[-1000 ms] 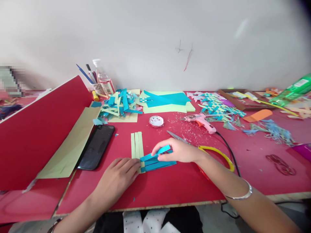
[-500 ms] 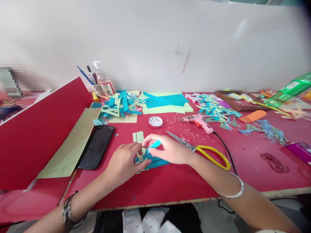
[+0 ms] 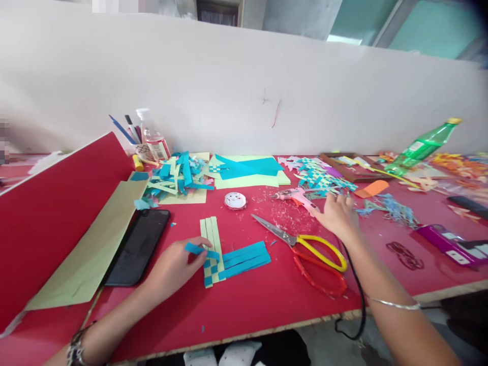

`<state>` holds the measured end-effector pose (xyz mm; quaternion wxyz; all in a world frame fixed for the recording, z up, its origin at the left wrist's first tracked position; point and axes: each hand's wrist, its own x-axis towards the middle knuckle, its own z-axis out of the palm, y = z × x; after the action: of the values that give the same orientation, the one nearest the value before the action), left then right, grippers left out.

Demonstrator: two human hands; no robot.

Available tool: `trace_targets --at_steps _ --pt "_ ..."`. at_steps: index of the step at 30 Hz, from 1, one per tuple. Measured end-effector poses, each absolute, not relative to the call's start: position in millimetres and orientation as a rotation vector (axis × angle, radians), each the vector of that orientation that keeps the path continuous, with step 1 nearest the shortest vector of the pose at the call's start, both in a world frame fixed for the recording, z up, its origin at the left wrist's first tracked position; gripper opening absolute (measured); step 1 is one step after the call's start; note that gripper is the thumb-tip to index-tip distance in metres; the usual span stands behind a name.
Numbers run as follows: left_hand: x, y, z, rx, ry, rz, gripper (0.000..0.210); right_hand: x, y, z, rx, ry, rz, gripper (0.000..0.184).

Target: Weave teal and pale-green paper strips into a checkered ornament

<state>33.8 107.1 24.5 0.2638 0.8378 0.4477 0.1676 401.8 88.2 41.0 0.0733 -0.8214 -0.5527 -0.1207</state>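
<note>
My left hand is closed, pinching a blue paper strip over a small woven piece of blue and pale-green strips. Long pale strips run up from its checkered corner, and wide blue strips run out to the right. My right hand is over by the pink glue gun, thumb close to its handle end and fingers apart. Whether the thumb touches the handle I cannot tell. Between my hands lie large scissors with one yellow and one red handle.
Beside my left arm are a black phone and a standing red board. A round white lid, paper scraps and blue sheets lie farther back. A green bottle leans at right; a purple box sits nearer.
My right hand has left the woven piece and moved right to the glue gun. My left hand now holds the blue strip. The view has shifted, uncovering the scissors' red handle.
</note>
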Motion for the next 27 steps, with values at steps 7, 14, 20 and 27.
trace_targets --at_steps 7,14,20,27 --pt "23.3 107.9 19.0 2.261 1.201 0.497 0.023 417.6 111.4 4.1 -2.532 -1.718 -0.141 0.032" --pt "22.7 104.4 17.4 2.132 1.127 0.493 0.019 406.9 115.1 16.2 -2.546 -1.591 -0.133 0.033" --pt "20.4 106.0 13.8 2.067 1.145 0.526 0.021 354.8 71.5 33.6 -2.198 -1.667 -0.317 0.05" --pt "19.2 104.1 16.2 2.051 1.141 0.538 0.021 291.4 39.9 19.6 -1.825 -1.948 -0.494 0.05"
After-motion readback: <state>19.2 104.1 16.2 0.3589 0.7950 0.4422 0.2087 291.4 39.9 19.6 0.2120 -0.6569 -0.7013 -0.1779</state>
